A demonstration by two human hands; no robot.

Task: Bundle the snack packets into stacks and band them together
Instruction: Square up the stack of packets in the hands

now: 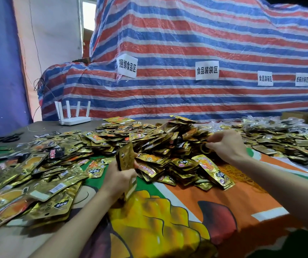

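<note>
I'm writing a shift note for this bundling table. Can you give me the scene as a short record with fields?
left hand: grips a stack of packets, held upright
right hand: pinches what looks like a yellow rubber band
loose packets: one wide heap ahead of both hands
table cover: printed cloth
far left: white router, scissors
backdrop: striped tarp with paper signs

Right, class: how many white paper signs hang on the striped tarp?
4, in a row across the striped tarp: one sign left of centre, one right of centre, two smaller ones further right. More may lie beyond the right edge.
</note>
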